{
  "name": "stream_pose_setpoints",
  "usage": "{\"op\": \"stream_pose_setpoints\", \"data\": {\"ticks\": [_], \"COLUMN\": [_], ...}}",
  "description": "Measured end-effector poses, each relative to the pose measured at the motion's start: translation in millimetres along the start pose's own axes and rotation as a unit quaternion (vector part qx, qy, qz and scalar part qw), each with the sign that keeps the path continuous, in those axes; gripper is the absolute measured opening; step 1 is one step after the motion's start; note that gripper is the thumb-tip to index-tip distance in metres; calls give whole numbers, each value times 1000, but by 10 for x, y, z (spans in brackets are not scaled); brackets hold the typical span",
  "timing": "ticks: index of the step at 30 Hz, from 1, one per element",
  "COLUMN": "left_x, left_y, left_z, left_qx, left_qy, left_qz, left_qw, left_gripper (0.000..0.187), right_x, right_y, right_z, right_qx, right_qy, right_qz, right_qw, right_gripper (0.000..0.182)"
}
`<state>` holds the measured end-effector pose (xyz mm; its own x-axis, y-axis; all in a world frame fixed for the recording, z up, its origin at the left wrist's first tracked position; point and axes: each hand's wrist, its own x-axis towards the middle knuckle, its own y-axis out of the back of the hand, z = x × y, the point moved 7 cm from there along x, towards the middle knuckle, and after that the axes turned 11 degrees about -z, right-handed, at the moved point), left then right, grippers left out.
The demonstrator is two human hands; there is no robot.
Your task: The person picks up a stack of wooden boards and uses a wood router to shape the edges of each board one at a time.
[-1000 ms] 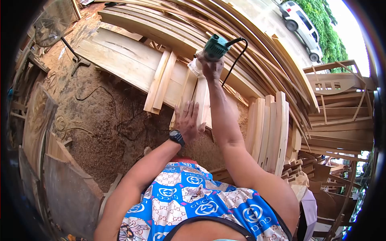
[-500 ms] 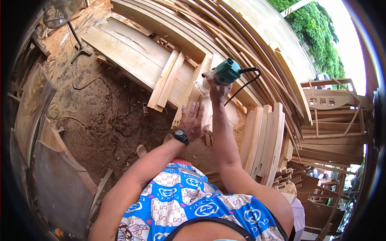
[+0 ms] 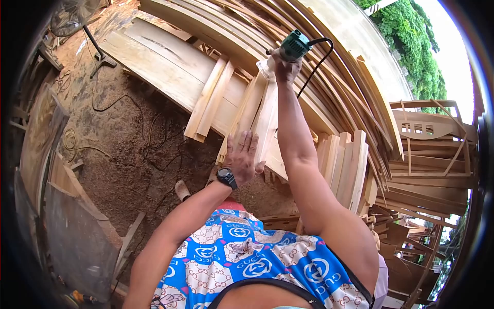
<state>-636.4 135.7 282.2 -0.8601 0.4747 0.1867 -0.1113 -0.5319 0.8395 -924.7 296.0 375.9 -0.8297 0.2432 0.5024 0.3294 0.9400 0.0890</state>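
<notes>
My right hand (image 3: 286, 69) is wrapped round a green trim router (image 3: 295, 45) with a clear base, at the far end of a pale wooden board (image 3: 267, 116). A black cord runs from the router's top and bends down behind my forearm. My left hand (image 3: 244, 157), a black watch on its wrist, lies flat with fingers stretched on the near end of the boards. Beside the pale board, on its left, lies another wooden piece (image 3: 248, 105).
Two short planks (image 3: 210, 98) rest across wide panels (image 3: 159, 62) on the left. Long strips are stacked beyond the router, and several upright-looking posts (image 3: 346, 165) stand at right. A fan (image 3: 72, 19) is at the far left. Cords (image 3: 146, 149) lie on the sawdust-covered floor.
My right hand has moved the router away from me, up along the board, and the arm is straighter. My left hand stays flat near the board's near end.
</notes>
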Motion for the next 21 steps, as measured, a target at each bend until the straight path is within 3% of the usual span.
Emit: {"op": "stream_pose_setpoints", "data": {"ticks": [4, 5, 12, 18, 21], "left_x": [-17, -12, -14, -38, -67], "left_y": [42, 42, 76, 47, 147], "left_z": [8, 6, 22, -40, -78], "left_qx": [11, 14, 16, -16, -32], "left_qy": [-2, 4, -1, 7, 18], "left_qz": [-6, -21, -10, 19, 23], "left_qw": [1000, 1000, 1000, 1000, 999], "left_gripper": [87, 86, 85, 97, 104], "right_x": [-194, -259, -868, -1554, -1735], "right_y": [-3, 36, 82, 94, 119], "right_z": [-132, -147, -438, -721, -791], "right_qx": [50, -20, -40, 41, 20], "right_qy": [-16, -3, -17, -53, -61], "right_qz": [-11, -1, -21, -24, -18], "right_qw": [999, 1000, 999, 997, 998], "right_gripper": [58, 54, 48, 57, 45]}}
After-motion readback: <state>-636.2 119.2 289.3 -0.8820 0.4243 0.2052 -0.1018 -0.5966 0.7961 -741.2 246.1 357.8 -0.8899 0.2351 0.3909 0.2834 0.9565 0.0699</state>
